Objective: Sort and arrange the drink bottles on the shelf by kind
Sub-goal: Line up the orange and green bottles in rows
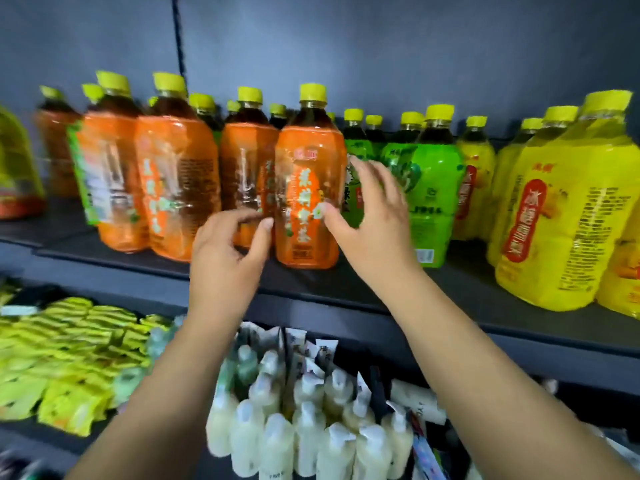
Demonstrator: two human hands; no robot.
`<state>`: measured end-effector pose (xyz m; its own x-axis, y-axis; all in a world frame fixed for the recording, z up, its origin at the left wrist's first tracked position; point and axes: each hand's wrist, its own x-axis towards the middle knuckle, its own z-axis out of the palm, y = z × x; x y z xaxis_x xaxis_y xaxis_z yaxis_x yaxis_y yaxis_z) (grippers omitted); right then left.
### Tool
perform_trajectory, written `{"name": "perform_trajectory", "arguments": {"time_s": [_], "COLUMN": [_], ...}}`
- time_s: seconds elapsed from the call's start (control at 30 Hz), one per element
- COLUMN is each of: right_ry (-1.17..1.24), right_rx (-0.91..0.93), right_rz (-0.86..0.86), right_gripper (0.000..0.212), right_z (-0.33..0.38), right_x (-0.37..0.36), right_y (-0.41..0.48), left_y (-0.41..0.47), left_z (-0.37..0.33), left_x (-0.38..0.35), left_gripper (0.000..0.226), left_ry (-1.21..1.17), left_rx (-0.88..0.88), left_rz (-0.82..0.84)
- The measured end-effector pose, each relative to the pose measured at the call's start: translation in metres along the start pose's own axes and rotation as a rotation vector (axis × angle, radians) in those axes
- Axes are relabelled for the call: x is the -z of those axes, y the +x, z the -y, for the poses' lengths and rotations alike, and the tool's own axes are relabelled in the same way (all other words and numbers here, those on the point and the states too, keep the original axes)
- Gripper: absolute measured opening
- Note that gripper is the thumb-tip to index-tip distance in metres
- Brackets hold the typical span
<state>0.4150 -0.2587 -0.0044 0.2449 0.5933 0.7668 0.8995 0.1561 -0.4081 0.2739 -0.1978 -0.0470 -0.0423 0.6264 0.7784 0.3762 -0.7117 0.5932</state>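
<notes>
Looks like you're on the lining-up step: the front orange-label bottle (308,188) stands upright on the shelf (363,285), at the right end of its group, just beside the green-label bottles (433,188). Your left hand (228,254) and right hand (375,220) flank it, fingers loose, thumbs at its sides, nothing clamped. Next it probably needs a gentle nudge flush with its row. The labels show vertical Chinese characters, too smeared to read

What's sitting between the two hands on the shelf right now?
In the head view, the front orange-label bottle stands between the left hand and the right hand.
</notes>
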Motion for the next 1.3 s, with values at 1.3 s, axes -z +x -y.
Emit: {"name": "perform_trajectory", "arguments": {"time_s": [1.3], "right_ry": [-0.108], "right_rx": [-0.082], "right_rz": [-0.346], "right_gripper": [0.088], "right_z": [0.09], "right_x": [-0.118], "right_y": [0.041], "left_y": [0.107], "left_z": [0.111], "left_x": [0.056], "left_gripper": [0.06], "left_ry": [-0.102], "left_rx": [-0.141], "left_rz": [0.339]}}
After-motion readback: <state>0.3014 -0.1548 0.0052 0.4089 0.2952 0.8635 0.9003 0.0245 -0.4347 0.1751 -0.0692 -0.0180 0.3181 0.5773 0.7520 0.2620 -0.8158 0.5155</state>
